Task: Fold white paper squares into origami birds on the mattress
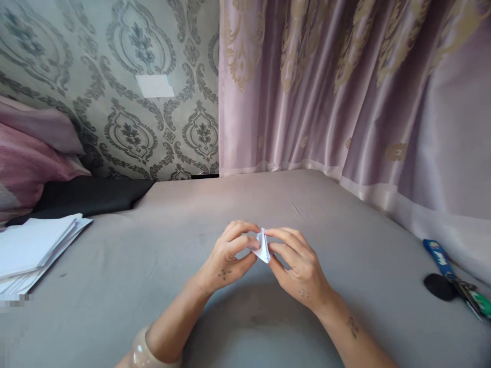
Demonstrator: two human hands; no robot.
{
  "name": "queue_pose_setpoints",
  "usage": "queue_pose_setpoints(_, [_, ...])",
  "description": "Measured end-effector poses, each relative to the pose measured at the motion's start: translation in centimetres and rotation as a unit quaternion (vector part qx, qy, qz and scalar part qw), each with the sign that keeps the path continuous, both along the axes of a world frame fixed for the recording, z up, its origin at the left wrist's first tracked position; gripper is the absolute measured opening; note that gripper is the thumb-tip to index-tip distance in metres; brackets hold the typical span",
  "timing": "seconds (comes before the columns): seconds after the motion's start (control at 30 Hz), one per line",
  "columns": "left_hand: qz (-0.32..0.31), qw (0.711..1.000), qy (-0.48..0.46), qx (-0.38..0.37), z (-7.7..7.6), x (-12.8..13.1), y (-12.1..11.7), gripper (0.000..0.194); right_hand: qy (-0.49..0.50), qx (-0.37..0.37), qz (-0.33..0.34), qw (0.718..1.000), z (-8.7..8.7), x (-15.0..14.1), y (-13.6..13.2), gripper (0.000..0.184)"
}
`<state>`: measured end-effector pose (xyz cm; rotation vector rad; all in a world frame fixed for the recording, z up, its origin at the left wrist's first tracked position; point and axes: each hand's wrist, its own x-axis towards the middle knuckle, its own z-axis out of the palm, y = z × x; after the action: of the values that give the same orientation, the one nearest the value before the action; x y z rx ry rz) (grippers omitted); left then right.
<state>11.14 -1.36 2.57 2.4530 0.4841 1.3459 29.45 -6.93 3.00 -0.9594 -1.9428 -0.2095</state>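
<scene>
A small piece of folded white paper (263,249) is held up between my two hands, above the grey sheet. My left hand (235,251) pinches its left side, with fingertips at the top and side and the thumb lower down. On the other side, my right hand (297,259) grips the right edge between fingers and thumb. The paper has a narrow, pointed shape with several layers along its right edge. Its far side is hidden from me.
A stack of white paper sheets (36,245) lies at the left, by a black cloth (95,194) and pink bedding (26,158). At the right edge are a blue strap (438,257), a black oval object (440,287) and a green-handled item (480,303). Curtains (307,102) hang behind the grey sheet (172,306).
</scene>
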Motion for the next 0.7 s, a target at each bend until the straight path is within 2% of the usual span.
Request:
queue_pose_setpoints(0.17, [0.024, 0.999, 0.019, 0.009, -0.18, 0.02, 0.10, 0.016, -0.016, 0.008, -0.012, 1.000, 0.01, 0.03, -0.02, 0.025])
queue_pose_setpoints(0.37, [-0.008, 0.999, 0.043, 0.000, 0.07, 0.00, 0.05, 0.016, -0.025, 0.025, -0.020, 0.999, 0.28, -0.13, -0.15, 0.022])
queue_pose_setpoints(0.5, [0.014, 0.999, 0.050, 0.003, 0.03, -0.13, 0.09, 0.012, -0.028, 0.008, -0.026, 0.999, 0.38, -0.08, -0.24, 0.021])
queue_pose_setpoints(0.7, [0.011, 0.999, 0.025, 0.032, -0.47, -0.15, 0.51, 0.014, -0.037, -0.007, -0.006, 0.999, 0.36, 0.12, -0.29, 0.020])
